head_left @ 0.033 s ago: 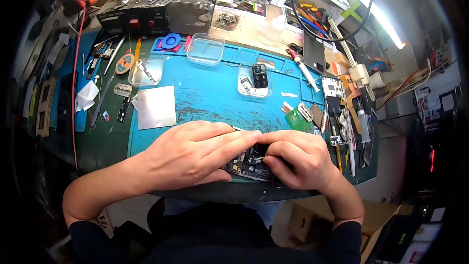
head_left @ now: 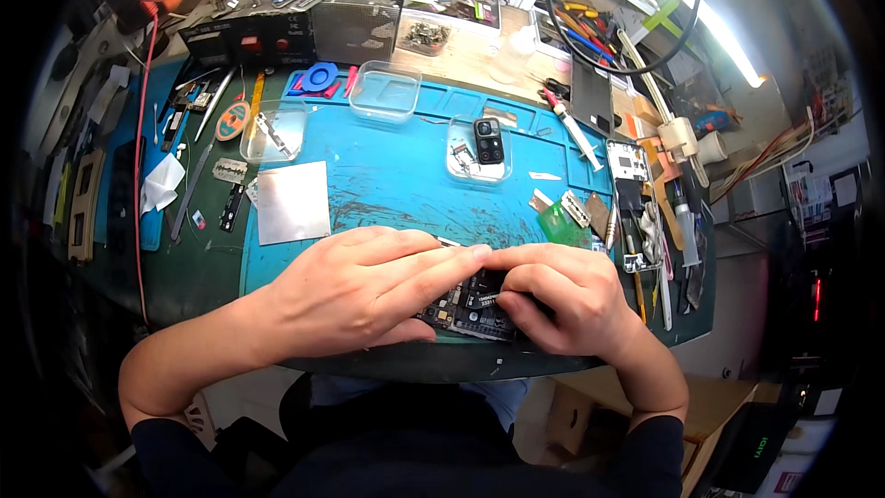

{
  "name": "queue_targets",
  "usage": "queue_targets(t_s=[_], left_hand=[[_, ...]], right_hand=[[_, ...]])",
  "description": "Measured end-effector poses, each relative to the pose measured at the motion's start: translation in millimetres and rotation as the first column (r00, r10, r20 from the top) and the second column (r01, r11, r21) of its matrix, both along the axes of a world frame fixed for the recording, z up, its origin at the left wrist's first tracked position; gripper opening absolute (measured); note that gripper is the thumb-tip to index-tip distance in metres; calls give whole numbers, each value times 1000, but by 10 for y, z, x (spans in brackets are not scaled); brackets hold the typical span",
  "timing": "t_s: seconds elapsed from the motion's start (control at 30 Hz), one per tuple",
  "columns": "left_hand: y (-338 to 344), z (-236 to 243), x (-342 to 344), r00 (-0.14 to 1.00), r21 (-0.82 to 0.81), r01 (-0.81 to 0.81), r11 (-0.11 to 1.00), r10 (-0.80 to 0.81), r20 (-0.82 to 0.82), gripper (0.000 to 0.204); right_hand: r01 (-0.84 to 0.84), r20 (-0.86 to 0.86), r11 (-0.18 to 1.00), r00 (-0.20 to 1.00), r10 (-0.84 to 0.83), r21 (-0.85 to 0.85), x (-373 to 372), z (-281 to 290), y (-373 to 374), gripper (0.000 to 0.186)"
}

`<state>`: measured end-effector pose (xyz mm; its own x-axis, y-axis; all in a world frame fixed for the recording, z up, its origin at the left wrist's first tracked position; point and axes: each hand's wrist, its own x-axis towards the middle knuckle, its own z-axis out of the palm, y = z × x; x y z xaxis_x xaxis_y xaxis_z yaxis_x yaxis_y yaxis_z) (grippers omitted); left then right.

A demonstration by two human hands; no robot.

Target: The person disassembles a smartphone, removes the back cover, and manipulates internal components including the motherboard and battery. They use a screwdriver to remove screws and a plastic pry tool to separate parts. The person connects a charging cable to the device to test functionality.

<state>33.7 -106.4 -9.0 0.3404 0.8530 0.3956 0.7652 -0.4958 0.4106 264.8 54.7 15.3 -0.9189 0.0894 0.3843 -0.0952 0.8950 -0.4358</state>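
Observation:
An opened smartphone [head_left: 479, 307] lies low on the front part of the blue mat, its circuit board and dark inner parts showing between my hands. My left hand [head_left: 359, 286] spans its left end, fingers stretched along the far side and thumb by the near edge. Curled over the right end is my right hand [head_left: 562, 295], thumb and bent fingers closed against the phone; its index fingertip meets the left fingertips. Both palms hide much of the phone. Beyond it, a small clear tray [head_left: 458, 169] holds a black camera cover [head_left: 489, 141] and small metal parts.
A square metal plate [head_left: 293, 204] lies left of the phone. Clear containers [head_left: 385, 92] stand farther back. On the right are a syringe [head_left: 577, 136], a phone frame [head_left: 630, 164] and several slim tools. A razor blade [head_left: 230, 170] and orange-labelled spool [head_left: 232, 118] lie left.

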Motion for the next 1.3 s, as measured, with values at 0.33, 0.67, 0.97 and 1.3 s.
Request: queue_targets(t_s=[0.33, 0.67, 0.97, 1.3], left_hand=[[44, -7, 3, 996, 78, 48, 996, -43, -75, 76], [35, 25, 54, 962, 109, 58, 992, -27, -272, 67], [60, 97, 125, 921, 91, 86, 992, -45, -386, 59], [9, -8, 58, 990, -37, 39, 999, -44, -137, 92]], right_hand=[[18, -23, 999, 1000, -19, -45, 51, -41, 18, 11], [33, -32, 999, 999, -34, -36, 75, -23, 2, 11], [538, -317, 835, 777, -544, -114, 751, 388, 310, 10], [888, -78, 459, 455, -887, -29, 1576, -108, 32, 15]])
